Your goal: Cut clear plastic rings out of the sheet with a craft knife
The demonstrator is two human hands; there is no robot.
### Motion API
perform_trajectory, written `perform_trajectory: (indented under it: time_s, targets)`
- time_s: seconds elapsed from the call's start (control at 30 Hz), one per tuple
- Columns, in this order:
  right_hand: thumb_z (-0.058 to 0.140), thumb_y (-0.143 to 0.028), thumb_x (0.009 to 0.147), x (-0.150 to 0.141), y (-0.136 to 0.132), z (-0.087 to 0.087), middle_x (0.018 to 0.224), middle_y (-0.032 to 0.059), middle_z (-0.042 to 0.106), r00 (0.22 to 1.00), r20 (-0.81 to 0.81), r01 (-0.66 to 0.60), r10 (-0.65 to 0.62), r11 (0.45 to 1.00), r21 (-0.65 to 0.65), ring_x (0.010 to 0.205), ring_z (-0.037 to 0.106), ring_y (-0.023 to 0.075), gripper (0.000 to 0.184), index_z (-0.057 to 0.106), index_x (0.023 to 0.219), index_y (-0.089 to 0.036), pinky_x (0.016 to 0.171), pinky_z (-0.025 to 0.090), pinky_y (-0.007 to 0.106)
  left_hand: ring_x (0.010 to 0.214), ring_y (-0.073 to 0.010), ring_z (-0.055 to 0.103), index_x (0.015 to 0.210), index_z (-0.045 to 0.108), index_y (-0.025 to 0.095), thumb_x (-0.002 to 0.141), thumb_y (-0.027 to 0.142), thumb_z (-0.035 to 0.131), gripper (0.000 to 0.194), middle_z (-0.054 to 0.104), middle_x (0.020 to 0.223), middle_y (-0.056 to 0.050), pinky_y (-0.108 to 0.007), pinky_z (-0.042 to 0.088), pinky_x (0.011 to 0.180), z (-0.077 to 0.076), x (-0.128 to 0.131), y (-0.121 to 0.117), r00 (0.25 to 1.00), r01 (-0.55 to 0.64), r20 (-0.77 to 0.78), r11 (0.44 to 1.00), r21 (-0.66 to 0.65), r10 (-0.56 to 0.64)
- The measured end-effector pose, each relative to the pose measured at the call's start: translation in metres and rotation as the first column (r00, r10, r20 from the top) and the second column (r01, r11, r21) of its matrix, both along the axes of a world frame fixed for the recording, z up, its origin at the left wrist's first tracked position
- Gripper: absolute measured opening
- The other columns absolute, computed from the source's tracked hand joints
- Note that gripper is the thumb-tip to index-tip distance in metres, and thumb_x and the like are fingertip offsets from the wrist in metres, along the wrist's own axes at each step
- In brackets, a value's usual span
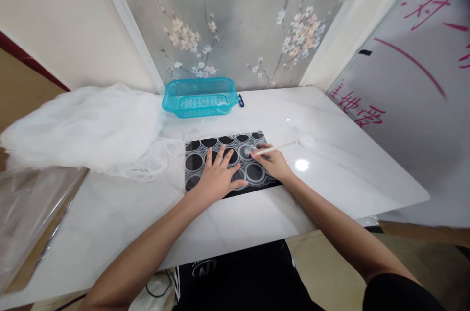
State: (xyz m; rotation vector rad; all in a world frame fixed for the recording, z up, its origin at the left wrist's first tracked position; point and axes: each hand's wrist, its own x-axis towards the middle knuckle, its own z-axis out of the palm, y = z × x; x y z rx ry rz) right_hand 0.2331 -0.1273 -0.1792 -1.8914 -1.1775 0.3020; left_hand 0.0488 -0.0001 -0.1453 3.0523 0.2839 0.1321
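A black sheet [256, 172] lies flat on the white table, overlaid with sheer white fabric patterned in rings. My left hand [217, 174] rests on it, fingers spread and flat, holding nothing. Between the fingertips of my right hand [275, 164] is a thin white stick-like tool [274, 148], its tip down at a ring near the sheet's right side. The tool's exact kind cannot be made out. From the sheet's left edge the sheer fabric [147, 159] runs on toward a large white heap [84, 125].
Behind the sheet stands a blue plastic basket [200, 98], with a small dark object [241, 100] beside it. Clear plastic over a brown board [40, 218] lies at the table's left. A whiteboard [407, 105] with red writing stands at the right; a framed floral panel [235, 32] backs the table.
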Motion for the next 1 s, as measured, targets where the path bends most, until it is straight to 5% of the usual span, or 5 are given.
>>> perform_trajectory:
  time_s: [0.43, 0.57, 0.7, 0.83, 1.0]
  targets:
    - [0.059, -0.034, 0.086, 0.000, -0.003, -0.005, 0.095, 0.0036, 0.073, 0.984, 0.179, -0.016, 0.018, 1.000, -0.013, 0.119, 0.052, 0.0277, 0.018, 0.073, 0.091, -0.025, 0.104, 0.037, 0.050, 0.142, -0.0337, 0.009, 0.126, 0.058, 0.028, 0.085, 0.065, 0.039, 0.058, 0.038, 0.146, -0.009, -0.062, 0.004, 0.111, 0.005, 0.000, -0.001, 0.997, -0.010, -0.081, 1.000, -0.002, 0.010]
    - [0.053, -0.026, 0.090, -0.005, -0.010, -0.005, 0.098, 0.0010, 0.072, 0.800, 0.582, -0.157, 0.145, 0.987, -0.030, 0.126, 0.044, 0.0254, 0.017, 0.070, 0.094, -0.027, 0.113, 0.017, 0.055, 0.142, -0.0343, 0.006, 0.127, 0.057, 0.030, 0.084, 0.067, 0.038, 0.060, 0.036, 0.148, -0.008, -0.063, 0.002, 0.110, 0.009, 0.000, 0.001, 0.992, -0.015, -0.125, 0.999, -0.041, 0.010]
    - [0.047, -0.013, 0.089, 0.021, 0.009, 0.012, 0.096, 0.0002, 0.072, 0.588, 0.755, -0.303, 0.291, 0.944, -0.128, 0.124, 0.046, 0.0214, 0.024, 0.067, 0.096, -0.024, 0.114, 0.016, 0.050, 0.142, -0.0350, 0.005, 0.124, 0.060, 0.029, 0.083, 0.069, 0.038, 0.061, 0.035, 0.148, -0.009, -0.064, -0.002, 0.109, 0.012, 0.002, 0.003, 0.991, 0.005, -0.131, 0.999, -0.047, -0.011]
    - [0.046, -0.021, 0.089, 0.077, 0.036, 0.039, 0.093, 0.0070, 0.071, 0.865, 0.387, 0.265, -0.320, 0.945, 0.192, 0.102, 0.060, 0.0235, 0.024, 0.069, 0.088, -0.016, 0.098, 0.039, 0.047, 0.142, -0.0346, 0.003, 0.121, 0.062, 0.028, 0.083, 0.069, 0.038, 0.061, 0.034, 0.148, -0.010, -0.064, -0.004, 0.109, 0.014, 0.004, 0.002, 0.992, 0.011, -0.123, 0.999, -0.049, -0.017]
    - [0.051, -0.037, 0.084, 0.120, -0.002, 0.060, 0.086, 0.0110, 0.071, 0.745, 0.082, 0.656, -0.662, 0.750, 0.089, 0.086, 0.065, 0.0206, 0.034, 0.070, 0.091, -0.010, 0.075, 0.047, 0.032, 0.142, -0.0341, 0.002, 0.125, 0.059, 0.029, 0.085, 0.068, 0.035, 0.061, 0.034, 0.149, -0.010, -0.063, -0.003, 0.110, 0.017, 0.002, 0.003, 0.987, -0.012, -0.158, 0.994, -0.108, -0.005]
